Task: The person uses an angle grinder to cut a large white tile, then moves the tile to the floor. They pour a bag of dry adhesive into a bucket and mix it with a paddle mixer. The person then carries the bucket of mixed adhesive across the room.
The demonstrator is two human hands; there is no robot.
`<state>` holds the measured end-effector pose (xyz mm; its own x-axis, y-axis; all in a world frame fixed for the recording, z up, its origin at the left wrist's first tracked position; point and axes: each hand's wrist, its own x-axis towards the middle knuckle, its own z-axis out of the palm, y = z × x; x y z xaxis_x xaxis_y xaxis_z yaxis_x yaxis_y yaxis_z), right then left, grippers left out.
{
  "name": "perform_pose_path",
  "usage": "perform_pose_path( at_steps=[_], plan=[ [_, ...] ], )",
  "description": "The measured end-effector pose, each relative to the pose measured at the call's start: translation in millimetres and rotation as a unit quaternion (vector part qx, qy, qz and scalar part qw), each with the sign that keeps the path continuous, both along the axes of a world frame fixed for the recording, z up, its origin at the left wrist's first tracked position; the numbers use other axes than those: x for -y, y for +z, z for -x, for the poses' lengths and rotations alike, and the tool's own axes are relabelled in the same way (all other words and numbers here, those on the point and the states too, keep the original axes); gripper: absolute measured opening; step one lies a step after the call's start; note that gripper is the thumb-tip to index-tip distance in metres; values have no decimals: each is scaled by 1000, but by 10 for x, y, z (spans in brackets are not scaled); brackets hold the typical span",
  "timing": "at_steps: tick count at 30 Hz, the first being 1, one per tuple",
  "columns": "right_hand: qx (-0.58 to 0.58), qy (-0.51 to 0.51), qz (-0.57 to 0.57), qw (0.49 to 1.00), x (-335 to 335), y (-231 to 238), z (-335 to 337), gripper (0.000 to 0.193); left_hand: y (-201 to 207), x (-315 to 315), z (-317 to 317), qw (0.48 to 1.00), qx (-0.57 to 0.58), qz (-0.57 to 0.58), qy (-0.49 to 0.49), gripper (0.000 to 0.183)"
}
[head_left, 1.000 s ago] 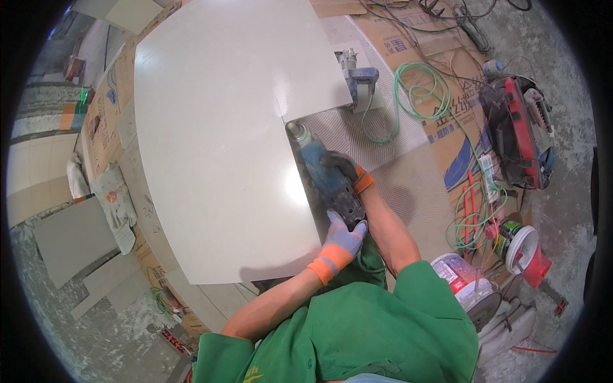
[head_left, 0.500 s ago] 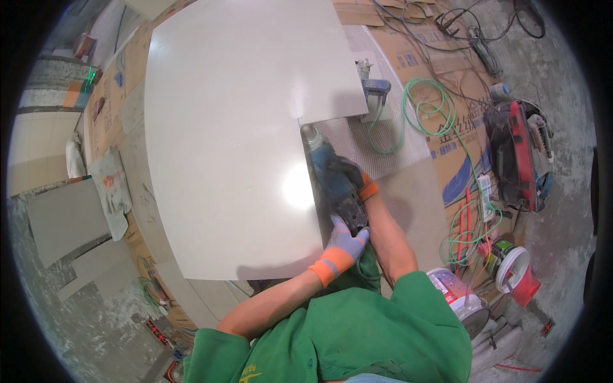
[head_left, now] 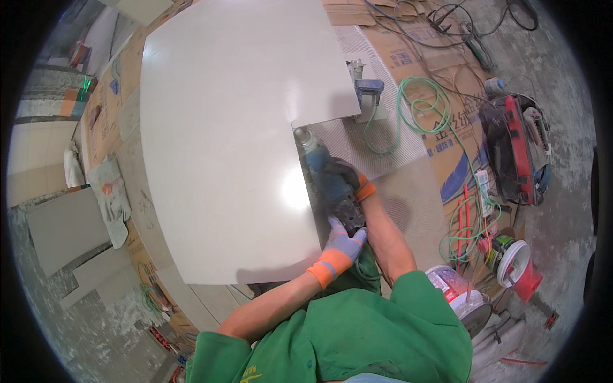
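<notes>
Both my gloved hands grip a blue and black angle grinder. My left hand, in a lilac glove with an orange cuff, is closed round its rear end. Farther along the body, my right hand wraps it in a dark, orange-cuffed glove. The metal head of the grinder sits at the inner corner of a notch cut into a large pale tile. Its body lies along the notch's edge. The disc at the head cannot be made out.
A smaller blue power tool rests by the tile's right edge, its green cable coiled on cardboard. On the right are a black and red tool bag and buckets. White gloves lie to the left.
The view has shifted slightly, so the tile and surroundings sit a little farther left. My hands keep their grip on the angle grinder, whose head stays by the notch corner.
</notes>
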<state>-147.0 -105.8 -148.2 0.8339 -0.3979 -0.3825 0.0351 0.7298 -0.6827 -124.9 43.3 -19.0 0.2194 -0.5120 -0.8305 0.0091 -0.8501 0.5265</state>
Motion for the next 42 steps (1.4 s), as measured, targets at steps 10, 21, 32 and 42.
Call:
perform_pose_path(
  at_steps=[10,21,32,42],
  plan=[
    [70,19,-9,997,19,328,-19,30,-89,-45,19,999,3,37,21,92],
    [55,17,-96,994,26,411,-48,32,-92,-35,10,998,-2,53,31,90],
    [59,27,-94,993,35,460,-50,35,-153,-65,28,999,5,46,22,91],
    [54,21,-88,994,46,499,-45,37,-250,-99,55,998,35,52,9,92]
  ],
)
